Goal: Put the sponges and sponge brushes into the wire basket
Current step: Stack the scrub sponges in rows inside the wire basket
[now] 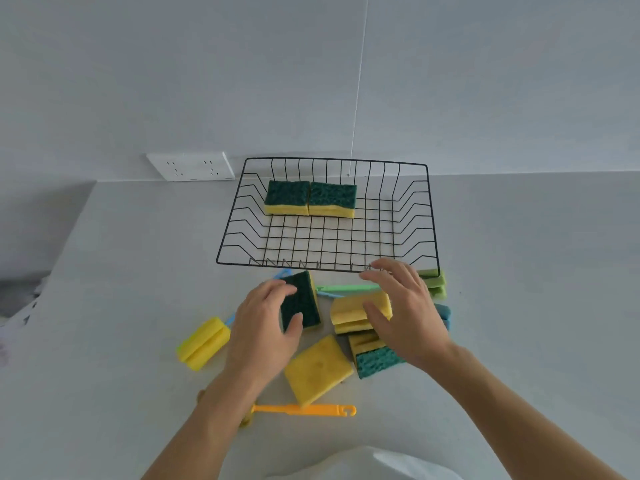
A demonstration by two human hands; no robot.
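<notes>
Sponges, two of them, yellow foam with dark green scouring tops, lie side by side and touching at the far left of the black wire basket, which stands on the pale grey counter in the centre of the frame. The rest of the basket floor is bare wire.

Below the basket's near rim, loose items lie on the counter. The left hand grips a green-topped yellow sponge, thumb on its near edge and fingers over its far left side. The right hand lies spread, fingers apart, over a folded yellow sponge head; whether it grips anything cannot be told. A green plastic handle runs just behind that head. At lower centre lies a plain yellow sponge, with a teal-topped sponge just to its right. An orange plastic handle with a hook end lies near the bottom, partly under the left forearm. A yellow sponge brush head on a blue handle sits at the left. Light green foam and blue foam show beyond the right hand.

A white wall socket is at upper left.
</notes>
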